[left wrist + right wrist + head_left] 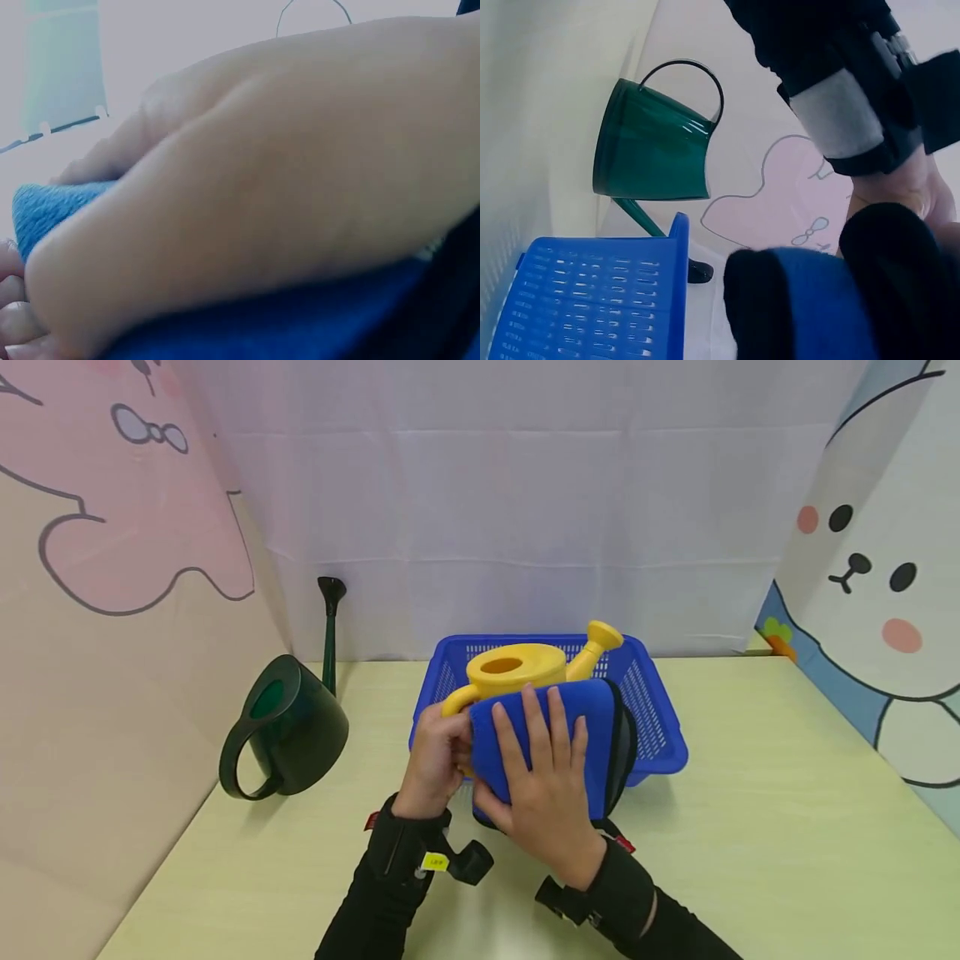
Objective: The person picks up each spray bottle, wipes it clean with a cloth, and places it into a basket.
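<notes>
A blue padded fabric piece [600, 735] with black edging and a dark grey side is held up between both hands, in front of a yellow watering can [528, 660]. The left hand [435, 760] curls its fingers at the left edge of the fabric, right by the can's yellow handle. Blue fabric [56, 214] shows beside the thumb in the left wrist view. The right hand [551, 793] lies flat on the front of the fabric, fingers straight and spread. Part of the can is hidden behind the fabric.
A blue plastic basket [663, 752] stands at the back of the pale table [750, 843], with the yellow can in it. On the left is a dark green watering can [315, 735], its spout upward. Printed cloth walls [525, 527] enclose the back and sides.
</notes>
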Tool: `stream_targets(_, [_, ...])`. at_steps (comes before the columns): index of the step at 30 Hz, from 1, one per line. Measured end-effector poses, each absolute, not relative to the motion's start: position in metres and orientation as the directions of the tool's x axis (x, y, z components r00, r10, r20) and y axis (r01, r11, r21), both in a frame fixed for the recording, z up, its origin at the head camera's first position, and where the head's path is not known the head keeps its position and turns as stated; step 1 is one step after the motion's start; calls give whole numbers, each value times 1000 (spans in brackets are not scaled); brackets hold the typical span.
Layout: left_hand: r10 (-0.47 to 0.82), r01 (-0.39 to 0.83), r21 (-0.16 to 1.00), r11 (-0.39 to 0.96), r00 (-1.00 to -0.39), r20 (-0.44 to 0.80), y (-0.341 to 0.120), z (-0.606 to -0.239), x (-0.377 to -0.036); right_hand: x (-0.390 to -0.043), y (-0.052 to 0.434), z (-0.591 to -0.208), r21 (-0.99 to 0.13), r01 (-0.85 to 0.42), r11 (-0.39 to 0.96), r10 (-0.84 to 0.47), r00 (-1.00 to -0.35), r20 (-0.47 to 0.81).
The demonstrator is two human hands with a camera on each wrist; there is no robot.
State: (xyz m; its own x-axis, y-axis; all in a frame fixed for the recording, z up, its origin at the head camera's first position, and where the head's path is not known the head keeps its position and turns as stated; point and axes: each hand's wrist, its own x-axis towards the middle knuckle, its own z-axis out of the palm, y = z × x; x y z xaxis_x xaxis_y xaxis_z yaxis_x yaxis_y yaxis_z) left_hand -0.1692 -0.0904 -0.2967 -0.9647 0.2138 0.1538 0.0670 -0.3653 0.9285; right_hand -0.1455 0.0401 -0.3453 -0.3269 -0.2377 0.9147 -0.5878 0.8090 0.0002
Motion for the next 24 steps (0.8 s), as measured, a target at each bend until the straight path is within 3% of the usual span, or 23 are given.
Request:
stream_targets(5, [238,98,917,-387,-950,202,-93,-295,-170,-149,50,-335,-161,-683,712,-158,-380,912])
stream_targets(11, [235,136,907,-398,-941,244,-97,-295,-169,-156,67,-324,-448,-763,465,-75,-539,839])
stream_targets(14, [235,131,903,-409,-941,243,-98,-294,-169,-157,70,-324,-520,-745,417,-84,-601,795])
stream_targets(18, [231,126,902,-413,-943,238,-99,-293,-169,-157,69,-324,-486,-744,459,-101,-587,803])
stream_targets(24, [236,124,902,-414,-942,238,-99,-295,-170,-153,57,-330,-259,-715,649,-137,-445,885])
